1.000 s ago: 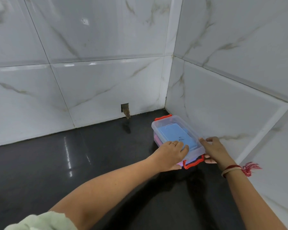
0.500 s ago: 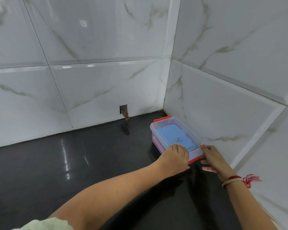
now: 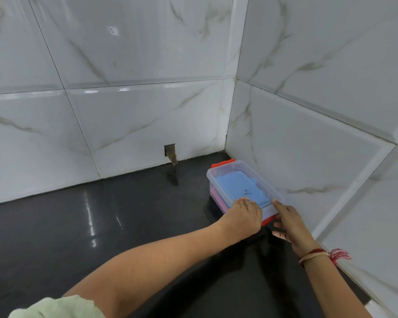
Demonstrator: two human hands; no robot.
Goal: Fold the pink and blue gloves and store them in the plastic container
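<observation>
Lidded plastic container (image 3: 210, 183) sitting at 3 o'clock on counter (image 3: 124, 214), blue glove (image 3: 239, 188) over pink glove (image 3: 217, 199) inside. Left hand (image 3: 244, 216) lying flat, holding nothing, on its 6 o'clock end. Right hand (image 3: 290, 221), fingers straight, touching 5 o'clock corner.

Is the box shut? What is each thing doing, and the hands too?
Clear plastic container with red latches, lid on.
Folded blue glove, inside, on top.
Pink glove, inside, under the blue one.
Left hand, fingers resting flat on the lid.
Right hand, fingers touching the lid's near corner.
</observation>
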